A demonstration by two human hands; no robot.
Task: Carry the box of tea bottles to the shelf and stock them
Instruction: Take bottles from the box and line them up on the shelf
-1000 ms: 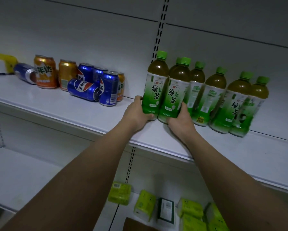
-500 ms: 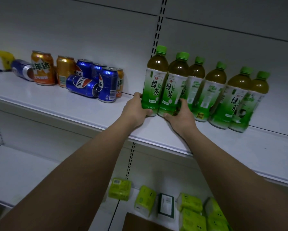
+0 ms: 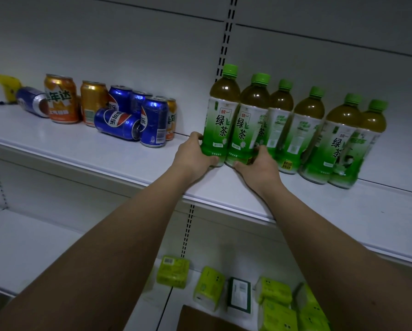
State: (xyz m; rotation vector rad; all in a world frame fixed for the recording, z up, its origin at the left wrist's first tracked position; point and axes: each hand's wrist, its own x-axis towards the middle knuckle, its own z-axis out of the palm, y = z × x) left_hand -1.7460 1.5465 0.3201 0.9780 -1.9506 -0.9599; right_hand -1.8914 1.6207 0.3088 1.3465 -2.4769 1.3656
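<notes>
Several green tea bottles with green caps stand in a row on the white shelf (image 3: 119,161). My left hand (image 3: 195,157) wraps the base of the leftmost bottle (image 3: 220,120). My right hand (image 3: 257,167) grips the base of the second bottle (image 3: 246,126) beside it. Both bottles stand upright on the shelf, touching each other. Further bottles (image 3: 338,142) continue to the right. A brown corner of the cardboard box (image 3: 200,318) shows at the bottom edge, mostly out of frame.
Orange and blue soda cans (image 3: 128,115) cluster on the same shelf to the left, two lying on their sides. A yellow object (image 3: 4,84) lies at the far left. Green tissue packs (image 3: 274,295) sit on the lower shelf. A slotted upright (image 3: 226,39) runs behind the bottles.
The two held bottles have moved back on the shelf, toward the row, and now stand closer together. My hands slid lower around their bases.
</notes>
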